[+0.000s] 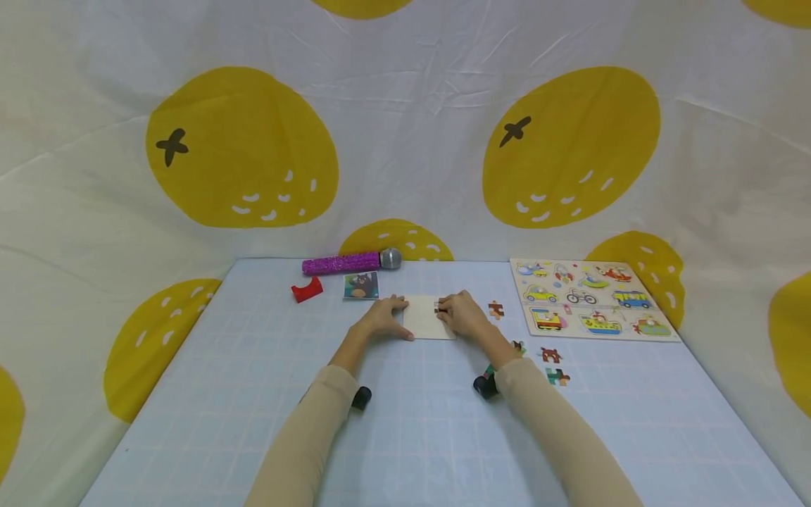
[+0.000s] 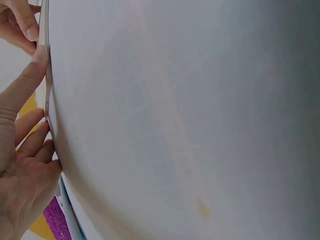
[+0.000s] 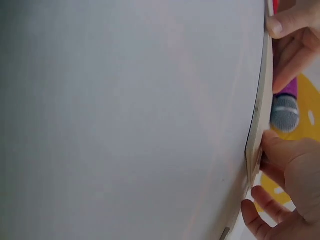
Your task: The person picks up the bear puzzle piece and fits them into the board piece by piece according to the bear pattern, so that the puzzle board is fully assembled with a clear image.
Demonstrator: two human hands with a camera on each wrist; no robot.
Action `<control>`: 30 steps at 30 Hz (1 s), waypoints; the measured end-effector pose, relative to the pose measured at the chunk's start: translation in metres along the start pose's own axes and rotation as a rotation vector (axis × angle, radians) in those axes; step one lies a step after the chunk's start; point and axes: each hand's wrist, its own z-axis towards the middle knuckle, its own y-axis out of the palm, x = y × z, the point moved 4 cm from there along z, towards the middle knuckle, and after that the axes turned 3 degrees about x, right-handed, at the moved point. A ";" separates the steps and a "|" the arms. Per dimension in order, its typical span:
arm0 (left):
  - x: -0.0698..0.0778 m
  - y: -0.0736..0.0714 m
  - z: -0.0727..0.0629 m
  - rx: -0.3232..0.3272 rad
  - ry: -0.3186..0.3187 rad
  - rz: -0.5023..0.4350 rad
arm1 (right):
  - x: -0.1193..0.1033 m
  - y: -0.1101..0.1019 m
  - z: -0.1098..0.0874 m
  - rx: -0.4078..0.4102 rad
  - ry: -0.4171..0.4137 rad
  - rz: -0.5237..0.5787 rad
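A small pale square puzzle board (image 1: 421,322) lies flat on the table before me. My left hand (image 1: 381,318) holds its left side, with the thumb at the near corner and the fingers farther up the edge. Over the board's right part, my right hand (image 1: 465,315) pinches a small jigsaw piece (image 1: 436,306), mostly covered by the fingers. In the left wrist view the left thumb (image 2: 31,80) presses on the board's edge. The right wrist view shows the right hand (image 3: 295,170) close against the board's rim.
Loose jigsaw pieces lie to the right, among them a brown one (image 1: 496,310) and a green one (image 1: 558,377). A wooden vehicle puzzle (image 1: 595,287) is at the back right. Behind the left hand are a picture card (image 1: 361,286), a red curved object (image 1: 307,289) and a purple microphone (image 1: 342,264).
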 end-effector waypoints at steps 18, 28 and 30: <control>-0.001 0.000 0.000 -0.007 -0.028 -0.002 | 0.009 0.001 -0.003 0.028 0.056 0.083; 0.001 -0.001 -0.002 -0.010 -0.020 -0.012 | 0.016 -0.002 0.003 0.034 0.058 0.119; 0.002 -0.001 -0.002 -0.010 -0.026 -0.013 | 0.016 -0.003 0.003 0.034 0.061 0.145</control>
